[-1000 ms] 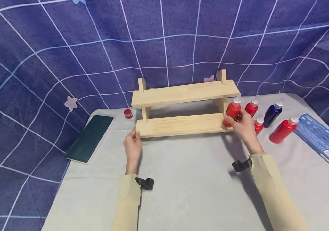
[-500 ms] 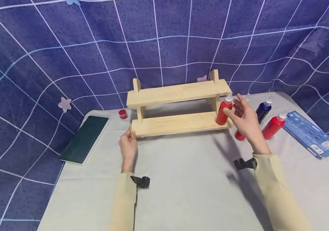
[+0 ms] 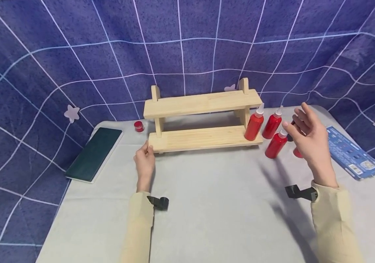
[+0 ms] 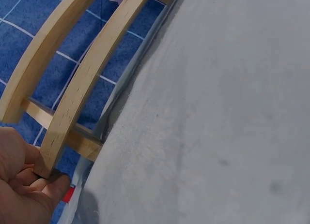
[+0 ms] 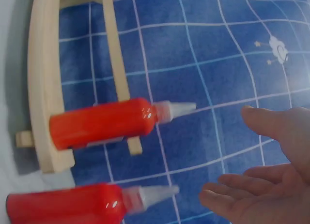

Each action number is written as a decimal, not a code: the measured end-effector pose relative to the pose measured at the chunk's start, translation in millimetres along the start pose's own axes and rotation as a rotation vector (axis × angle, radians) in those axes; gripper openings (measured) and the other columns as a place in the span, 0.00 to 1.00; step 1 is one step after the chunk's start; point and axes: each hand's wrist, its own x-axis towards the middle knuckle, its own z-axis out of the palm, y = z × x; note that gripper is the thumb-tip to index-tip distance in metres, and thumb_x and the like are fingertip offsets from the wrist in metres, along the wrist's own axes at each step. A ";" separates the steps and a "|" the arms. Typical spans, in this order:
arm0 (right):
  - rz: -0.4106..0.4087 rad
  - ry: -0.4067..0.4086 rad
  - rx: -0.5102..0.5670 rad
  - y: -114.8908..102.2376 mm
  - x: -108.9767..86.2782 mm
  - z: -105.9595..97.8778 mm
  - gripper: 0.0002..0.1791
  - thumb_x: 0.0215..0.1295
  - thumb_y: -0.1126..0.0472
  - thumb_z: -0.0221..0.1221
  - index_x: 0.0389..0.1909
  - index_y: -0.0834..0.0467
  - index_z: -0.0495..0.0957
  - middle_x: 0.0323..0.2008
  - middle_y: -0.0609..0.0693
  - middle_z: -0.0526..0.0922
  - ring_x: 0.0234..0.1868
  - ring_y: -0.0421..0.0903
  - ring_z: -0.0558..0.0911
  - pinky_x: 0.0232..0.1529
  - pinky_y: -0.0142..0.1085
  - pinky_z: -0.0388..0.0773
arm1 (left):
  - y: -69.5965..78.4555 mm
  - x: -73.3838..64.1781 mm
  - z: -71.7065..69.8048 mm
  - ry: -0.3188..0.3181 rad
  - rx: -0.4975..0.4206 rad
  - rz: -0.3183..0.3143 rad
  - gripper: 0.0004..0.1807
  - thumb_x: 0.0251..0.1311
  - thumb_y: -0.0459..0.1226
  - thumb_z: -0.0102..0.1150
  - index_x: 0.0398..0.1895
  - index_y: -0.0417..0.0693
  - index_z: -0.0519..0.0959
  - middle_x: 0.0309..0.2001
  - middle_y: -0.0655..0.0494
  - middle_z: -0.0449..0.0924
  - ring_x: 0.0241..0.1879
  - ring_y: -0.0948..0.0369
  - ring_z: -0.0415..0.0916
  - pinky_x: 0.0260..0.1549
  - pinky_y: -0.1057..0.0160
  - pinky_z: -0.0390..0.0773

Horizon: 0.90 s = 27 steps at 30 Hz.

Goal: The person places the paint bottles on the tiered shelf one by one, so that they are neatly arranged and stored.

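A two-tier wooden shelf point(image 3: 203, 138) stands at the back of the table. My left hand point(image 3: 144, 162) pinches the left end of its lower board; the left wrist view shows thumb and fingers point(image 4: 55, 185) around that end. One red squeeze bottle point(image 3: 254, 125) with a pointed white nozzle stands upright on the right end of the lower board. My right hand point(image 3: 313, 146) is in the air to the right, fingers apart, holding nothing. Two more red bottles point(image 3: 275, 145) stand between it and the shelf. Behind the hand, a dark bottle and another red one are mostly hidden.
At the right lies a flat blue printed package point(image 3: 355, 153). A dark green notebook point(image 3: 94, 153) is on the left, and a small red jar point(image 3: 138, 126) sits beside the shelf's left end. A blue grid-patterned cloth point(image 3: 187, 54) hangs behind the table.
My right hand has let go of the red bottle on the lower board and moved away to the right. The left hand keeps its hold on the shelf end.
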 end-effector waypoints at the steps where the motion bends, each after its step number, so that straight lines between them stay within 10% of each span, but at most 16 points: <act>1: 0.008 0.001 -0.003 2.5 -0.3 -1.1 0.41 0.66 0.61 0.61 0.77 0.53 0.52 0.71 0.61 0.64 0.69 0.54 0.68 0.64 0.29 0.67 | -0.3 0.1 -0.1 0.003 0.004 -0.001 0.21 0.72 0.35 0.48 0.66 0.38 0.70 0.62 0.40 0.73 0.60 0.49 0.73 0.56 0.51 0.76; 16: 0.090 -0.071 -0.032 54.1 -2.8 3.0 0.44 0.66 0.59 0.61 0.76 0.62 0.47 0.71 0.67 0.60 0.67 0.63 0.66 0.52 0.20 0.72 | -0.6 0.0 0.5 0.011 0.007 -0.003 0.21 0.72 0.35 0.49 0.66 0.39 0.71 0.60 0.39 0.74 0.57 0.49 0.76 0.53 0.52 0.78; 27: 0.205 -0.160 -0.067 91.9 -1.2 21.8 0.44 0.67 0.52 0.61 0.76 0.63 0.50 0.68 0.66 0.66 0.65 0.64 0.69 0.64 0.43 0.69 | 0.1 -1.0 0.0 0.003 -0.009 -0.007 0.21 0.71 0.35 0.49 0.66 0.39 0.71 0.62 0.40 0.73 0.59 0.50 0.74 0.54 0.52 0.78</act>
